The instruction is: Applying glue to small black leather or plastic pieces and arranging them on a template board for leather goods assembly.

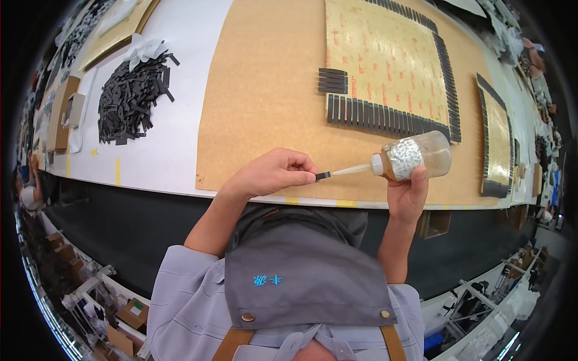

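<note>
Clear plastic bottle (421,155) — matt black strip (323,175).

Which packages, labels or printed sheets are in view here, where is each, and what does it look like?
Squeeze bottle: in the right hand, clear, amber liquid, white-and-grey label, white nozzle toward the small black strip pinched in the left hand.
Printed sheet: upper middle of the brown board, tan with red print, edged with black strips.
Cardboard boxes: lower left, brown, one with a white-and-green label.

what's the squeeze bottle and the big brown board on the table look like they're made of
Squeeze bottle: looks like soft translucent plastic, cloudy, with amber liquid showing through and a pale tapered nozzle; the right hand grips it. Brown board: probably cork or fibreboard, matte tan with a fine speckled grain.
</note>
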`<state>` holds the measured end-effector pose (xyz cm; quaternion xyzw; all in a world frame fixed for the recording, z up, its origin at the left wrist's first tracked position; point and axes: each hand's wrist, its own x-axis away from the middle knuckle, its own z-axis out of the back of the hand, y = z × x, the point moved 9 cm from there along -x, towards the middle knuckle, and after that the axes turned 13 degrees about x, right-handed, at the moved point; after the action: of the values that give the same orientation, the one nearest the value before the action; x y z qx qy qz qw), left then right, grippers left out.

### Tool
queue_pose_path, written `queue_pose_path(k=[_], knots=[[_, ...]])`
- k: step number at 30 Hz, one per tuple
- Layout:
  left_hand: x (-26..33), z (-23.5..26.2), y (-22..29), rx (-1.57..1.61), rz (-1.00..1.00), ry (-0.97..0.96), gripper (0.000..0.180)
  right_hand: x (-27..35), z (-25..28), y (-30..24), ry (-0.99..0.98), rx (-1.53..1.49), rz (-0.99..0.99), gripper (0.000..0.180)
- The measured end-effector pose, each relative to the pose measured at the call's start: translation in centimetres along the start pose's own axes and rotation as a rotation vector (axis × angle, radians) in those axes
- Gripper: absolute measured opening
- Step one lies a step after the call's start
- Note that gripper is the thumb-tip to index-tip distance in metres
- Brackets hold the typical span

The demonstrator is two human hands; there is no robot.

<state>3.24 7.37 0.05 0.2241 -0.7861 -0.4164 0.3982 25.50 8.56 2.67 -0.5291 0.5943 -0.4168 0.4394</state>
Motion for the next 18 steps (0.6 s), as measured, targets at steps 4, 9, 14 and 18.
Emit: queue_pose_path(k=[4,9,14,18], knots=[[-0.21,-0.19,-0.68,-0.024,0.021,-0.007,0.016,0.22,-0.06,0.16,-0.022,0.001,-0.011,0.059],[-0.28,-0.58,-0.48,0.012,0.004,-0.013,0.012,0.35,-0.04,0.37,-0.026,0.022,-0.030,0.060],[-0.30,-0.52,-0.52,0.013,0.009,-0.011,0.012,0.30,-0.53,0.29,-0.030,0.021,-0.038,0.060],[-0.30,-0.58,-0.51,0.011,0.002,-0.008,0.013,0.33,-0.69,0.59,-0.035,0.018,-0.064,0.061]])
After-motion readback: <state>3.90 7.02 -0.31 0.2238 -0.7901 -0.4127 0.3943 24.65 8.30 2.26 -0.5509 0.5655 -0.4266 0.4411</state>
